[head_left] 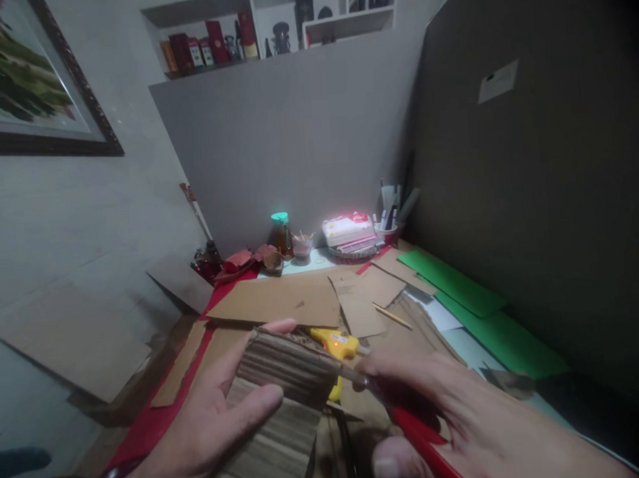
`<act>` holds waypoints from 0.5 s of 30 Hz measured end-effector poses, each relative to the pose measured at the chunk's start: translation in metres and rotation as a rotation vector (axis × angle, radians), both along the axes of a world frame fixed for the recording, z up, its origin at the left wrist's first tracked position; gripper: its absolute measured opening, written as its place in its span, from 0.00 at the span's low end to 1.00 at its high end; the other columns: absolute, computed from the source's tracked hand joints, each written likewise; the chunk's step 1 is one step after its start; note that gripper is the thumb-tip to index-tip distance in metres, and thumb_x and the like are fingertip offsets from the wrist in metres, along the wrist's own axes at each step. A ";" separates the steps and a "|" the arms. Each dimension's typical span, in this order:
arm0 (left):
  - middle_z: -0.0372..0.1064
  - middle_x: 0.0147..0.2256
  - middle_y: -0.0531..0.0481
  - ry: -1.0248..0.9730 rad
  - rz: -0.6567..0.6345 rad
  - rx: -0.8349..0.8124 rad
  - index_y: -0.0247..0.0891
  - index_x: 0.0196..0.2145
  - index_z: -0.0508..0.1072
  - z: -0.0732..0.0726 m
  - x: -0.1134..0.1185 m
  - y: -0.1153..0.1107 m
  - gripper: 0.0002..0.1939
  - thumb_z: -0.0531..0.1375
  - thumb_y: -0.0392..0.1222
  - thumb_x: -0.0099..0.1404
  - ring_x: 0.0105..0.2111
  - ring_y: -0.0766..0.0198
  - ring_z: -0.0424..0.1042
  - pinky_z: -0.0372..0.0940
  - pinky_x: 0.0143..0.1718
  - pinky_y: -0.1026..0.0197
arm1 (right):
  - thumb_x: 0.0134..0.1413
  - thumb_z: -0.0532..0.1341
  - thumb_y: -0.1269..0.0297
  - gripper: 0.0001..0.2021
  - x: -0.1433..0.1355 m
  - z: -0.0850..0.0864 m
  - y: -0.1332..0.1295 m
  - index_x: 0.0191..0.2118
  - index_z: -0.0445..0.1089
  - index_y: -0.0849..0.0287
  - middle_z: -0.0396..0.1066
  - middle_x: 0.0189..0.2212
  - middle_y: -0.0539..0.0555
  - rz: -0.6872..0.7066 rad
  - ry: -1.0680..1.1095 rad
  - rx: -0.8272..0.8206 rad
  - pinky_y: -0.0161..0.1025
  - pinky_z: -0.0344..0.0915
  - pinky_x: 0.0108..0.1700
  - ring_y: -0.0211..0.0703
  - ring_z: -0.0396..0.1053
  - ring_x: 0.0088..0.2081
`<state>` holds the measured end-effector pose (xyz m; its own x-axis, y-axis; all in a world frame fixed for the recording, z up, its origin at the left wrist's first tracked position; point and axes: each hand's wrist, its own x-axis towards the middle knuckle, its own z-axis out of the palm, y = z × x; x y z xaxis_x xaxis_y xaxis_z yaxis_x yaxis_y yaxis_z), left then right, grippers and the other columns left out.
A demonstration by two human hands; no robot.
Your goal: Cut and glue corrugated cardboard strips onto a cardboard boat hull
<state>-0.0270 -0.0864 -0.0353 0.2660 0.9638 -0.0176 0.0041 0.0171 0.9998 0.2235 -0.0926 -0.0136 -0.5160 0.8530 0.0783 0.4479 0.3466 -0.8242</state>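
My left hand (214, 415) is closed around a folded piece of corrugated cardboard (279, 422), its thumb lying on the ridged face and its fingers behind. In my right hand (470, 403) is a pair of red-handled scissors (414, 424). Their blades meet the upper right edge of the ridged piece; whether they are open there, I cannot tell. Just beyond, a yellow glue gun (337, 342) with a small lit orange light lies on the table, partly hidden by the piece I hold.
Flat cardboard sheets (280, 299) cover much of the table. A pencil (392, 315) and green sheets (457, 288) lie to the right. Along the back stand a bottle with a teal lid (281, 234), a tissue pack (348, 228) and a cup of pens (388, 227). A dark panel (532, 183) rises at right.
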 end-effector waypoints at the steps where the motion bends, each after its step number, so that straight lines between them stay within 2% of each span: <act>1: 0.76 0.51 0.52 -0.008 -0.004 -0.008 0.49 0.56 0.70 0.000 0.000 0.000 0.24 0.65 0.43 0.62 0.52 0.56 0.73 0.66 0.53 0.61 | 0.50 0.67 0.53 0.11 0.000 0.000 0.000 0.35 0.75 0.54 0.72 0.25 0.49 -0.005 0.006 0.000 0.34 0.66 0.31 0.45 0.69 0.31; 6: 0.75 0.52 0.49 -0.033 -0.027 -0.038 0.47 0.59 0.67 -0.001 -0.002 0.000 0.28 0.65 0.44 0.62 0.54 0.53 0.71 0.65 0.54 0.60 | 0.52 0.65 0.51 0.11 0.001 -0.005 -0.001 0.32 0.73 0.53 0.74 0.24 0.50 -0.009 0.000 -0.062 0.37 0.67 0.32 0.50 0.71 0.35; 9: 0.75 0.52 0.49 -0.019 -0.026 -0.048 0.46 0.57 0.70 -0.001 -0.004 0.001 0.26 0.65 0.44 0.62 0.54 0.52 0.71 0.65 0.54 0.60 | 0.52 0.65 0.52 0.10 0.002 -0.009 -0.001 0.32 0.71 0.52 0.78 0.32 0.52 -0.036 -0.019 -0.077 0.39 0.68 0.35 0.52 0.72 0.38; 12: 0.76 0.52 0.49 -0.004 -0.025 -0.042 0.44 0.55 0.73 -0.003 -0.006 0.003 0.23 0.66 0.45 0.61 0.52 0.52 0.73 0.65 0.53 0.60 | 0.50 0.65 0.51 0.11 0.002 -0.012 -0.001 0.30 0.72 0.53 0.78 0.41 0.53 -0.081 -0.033 -0.072 0.42 0.69 0.37 0.53 0.72 0.40; 15: 0.76 0.52 0.48 -0.015 -0.040 -0.037 0.44 0.54 0.74 -0.003 -0.007 0.003 0.23 0.66 0.45 0.61 0.52 0.52 0.73 0.65 0.53 0.57 | 0.50 0.65 0.50 0.12 0.003 -0.013 -0.001 0.30 0.73 0.52 0.77 0.40 0.54 -0.089 -0.085 -0.076 0.43 0.68 0.38 0.53 0.70 0.40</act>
